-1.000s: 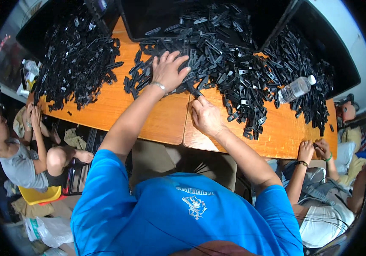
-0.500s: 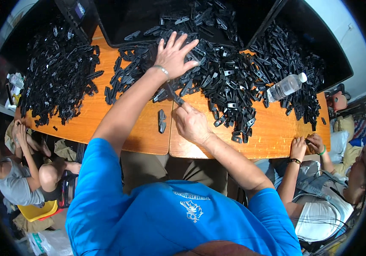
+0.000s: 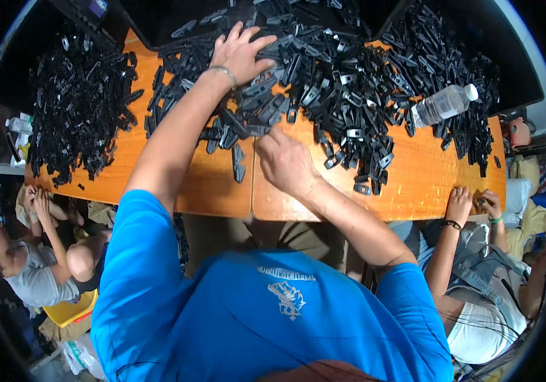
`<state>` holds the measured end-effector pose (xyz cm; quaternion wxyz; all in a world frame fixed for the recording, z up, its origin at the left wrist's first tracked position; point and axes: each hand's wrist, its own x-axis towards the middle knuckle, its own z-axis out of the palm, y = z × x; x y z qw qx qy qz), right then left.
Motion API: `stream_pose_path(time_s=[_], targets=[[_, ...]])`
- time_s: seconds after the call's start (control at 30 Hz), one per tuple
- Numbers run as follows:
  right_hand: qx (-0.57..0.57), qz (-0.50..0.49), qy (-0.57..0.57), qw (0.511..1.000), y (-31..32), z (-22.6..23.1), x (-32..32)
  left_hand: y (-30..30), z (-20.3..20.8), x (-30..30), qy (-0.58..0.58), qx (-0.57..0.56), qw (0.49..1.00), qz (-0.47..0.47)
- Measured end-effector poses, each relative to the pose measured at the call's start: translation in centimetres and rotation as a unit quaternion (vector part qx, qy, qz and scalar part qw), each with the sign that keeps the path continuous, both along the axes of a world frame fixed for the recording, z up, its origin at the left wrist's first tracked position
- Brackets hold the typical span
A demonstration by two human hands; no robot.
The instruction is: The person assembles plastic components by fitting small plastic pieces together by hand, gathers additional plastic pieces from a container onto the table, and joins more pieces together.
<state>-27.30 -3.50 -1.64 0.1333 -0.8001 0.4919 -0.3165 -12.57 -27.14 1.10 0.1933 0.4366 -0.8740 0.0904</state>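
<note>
A heap of black plastic clips point(image 3: 349, 108) covers the middle of the wooden table. My left hand point(image 3: 240, 58) lies on the heap's left part, fingers spread and pressing down over the pieces, none visibly gripped. Below it, near the seam between the table halves, my right hand point(image 3: 289, 164) is closed, knuckles up. A dark elongated piece point(image 3: 257, 130) shows at its fingertips against the clips; what kind it is, I cannot make out. One clip point(image 3: 238, 164) lies at the heap's near edge, left of my right hand.
Another dark pile point(image 3: 82, 114) of small parts lies at the left, and more clips point(image 3: 470, 127) at the right. A clear plastic bottle point(image 3: 445, 105) lies tilted on the right-hand clips. Black bins point(image 3: 158, 25) stand along the back. Seated people point(image 3: 37, 274) work at both sides.
My left hand has shifted a little left and away from me, still spread. Clips from the heap have come nearer, now around the single clip. My right hand stays closed near the seam.
</note>
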Motion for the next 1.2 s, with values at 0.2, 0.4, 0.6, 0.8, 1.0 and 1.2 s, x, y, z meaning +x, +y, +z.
stream_pose_path(time_s=[0.2, 0.4, 0.6, 0.8, 1.0, 1.2], targets=[[-0.003, -0.041, -0.026, 0.999, -0.9, 0.4, 1.3, 2.6, 0.4, 2.1, -0.010, 0.044, 0.999, -0.005], [-0.044, -0.070, -0.057, 0.995, 0.3, 0.2, 0.6, 15.1, 2.6, 7.7, 0.174, 0.062, 0.982, -0.022], [-0.039, -0.182, -0.025, 0.982, 7.3, 3.6, -5.2, 27.2, 0.0, 10.1, 0.268, 0.094, 0.958, -0.039], [0.033, -0.270, 0.121, 0.955, 7.0, 3.7, -6.8, 28.1, -1.5, 7.0, 0.314, 0.081, 0.946, 0.004], [0.036, -0.248, 0.163, 0.954, 5.2, 1.9, -6.2, 28.7, -2.7, 6.3, 0.255, 0.087, 0.963, 0.012], [-0.045, -0.147, 0.113, 0.982, 6.3, 2.0, -5.4, 29.6, -2.2, 6.5, 0.307, 0.122, 0.943, -0.034]])
